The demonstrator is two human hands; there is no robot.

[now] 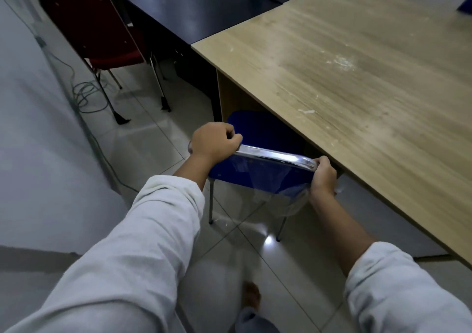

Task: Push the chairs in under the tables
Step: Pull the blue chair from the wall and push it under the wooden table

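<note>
Fingers (231, 135) of the left hand (213, 141) and right hand (323, 177) clench the chrome top rail (278, 156) of the blue chair (255, 175), seat partly under the wooden table (357, 77); push both sides evenly, keeping it straight.

Upright blue chair (260, 177), seat partly under the light wood table (357, 77).
Its chrome top rail spans left hand (213, 141) to right hand (323, 177); red chair (84, 26) stands far beyond left hand, at dark table (184, 6) edge.
</note>
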